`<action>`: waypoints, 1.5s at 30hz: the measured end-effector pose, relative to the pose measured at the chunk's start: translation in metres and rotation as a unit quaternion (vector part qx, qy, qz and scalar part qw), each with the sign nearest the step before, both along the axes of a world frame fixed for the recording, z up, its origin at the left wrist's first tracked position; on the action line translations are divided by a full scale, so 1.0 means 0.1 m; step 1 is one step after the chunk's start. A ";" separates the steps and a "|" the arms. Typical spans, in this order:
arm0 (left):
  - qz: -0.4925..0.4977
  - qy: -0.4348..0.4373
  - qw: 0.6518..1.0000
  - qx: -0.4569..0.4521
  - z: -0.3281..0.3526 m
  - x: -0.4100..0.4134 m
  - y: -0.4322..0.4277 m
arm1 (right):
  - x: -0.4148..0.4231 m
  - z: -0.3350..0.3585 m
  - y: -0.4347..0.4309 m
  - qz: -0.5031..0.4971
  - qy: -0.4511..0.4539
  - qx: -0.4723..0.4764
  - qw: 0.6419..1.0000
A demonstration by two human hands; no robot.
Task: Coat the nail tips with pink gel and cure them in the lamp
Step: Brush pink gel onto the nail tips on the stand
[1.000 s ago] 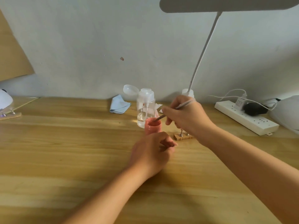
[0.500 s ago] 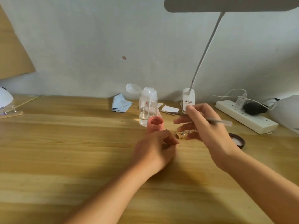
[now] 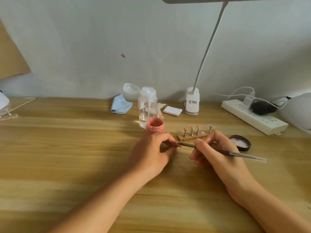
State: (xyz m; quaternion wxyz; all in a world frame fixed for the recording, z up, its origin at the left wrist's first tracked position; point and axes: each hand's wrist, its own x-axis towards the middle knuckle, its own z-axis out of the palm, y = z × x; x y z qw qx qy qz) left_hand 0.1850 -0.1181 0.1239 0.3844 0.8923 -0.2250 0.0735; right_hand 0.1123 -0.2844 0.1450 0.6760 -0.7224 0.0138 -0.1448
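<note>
Right, left hand (image 3: 149, 153) is curled, pinching something small at its fingertips, likely a nail tip on its stand; can't tell for sure. Right hand (image 3: 217, 152) pinches the brush (image 3: 218, 150) mid-shaft like a pen, bristle end at the left fingertips. Open gel jar (image 3: 155, 126) sits just behind the left hand, rack (image 3: 195, 135) with three pink tips and one clear beside it. Tips look tiny, light, brittle; wet gel smears. Best held by the metal stem, not the tip.
</note>
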 end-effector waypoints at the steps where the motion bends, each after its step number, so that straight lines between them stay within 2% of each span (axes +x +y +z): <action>1: 0.001 -0.001 1.000 0.004 0.00 0.00 0.00 | 0.00 -0.01 0.00 0.000 -0.003 0.001 1.000; 16: -0.011 -0.027 1.000 0.001 -0.01 0.01 0.01 | 0.02 -0.02 0.01 -0.003 -0.006 -0.041 0.999; 29: -0.012 -0.017 1.000 -0.007 0.01 0.00 0.00 | 0.02 -0.03 0.00 -0.010 -0.006 -0.045 0.999; 39: -0.015 -0.020 1.000 -0.008 0.02 -0.02 0.00 | 0.02 -0.03 0.00 -0.014 -0.007 -0.029 0.999; 45: -0.025 -0.007 1.000 -0.014 0.02 -0.01 0.01 | 0.01 0.00 0.01 -0.037 -0.006 0.031 0.999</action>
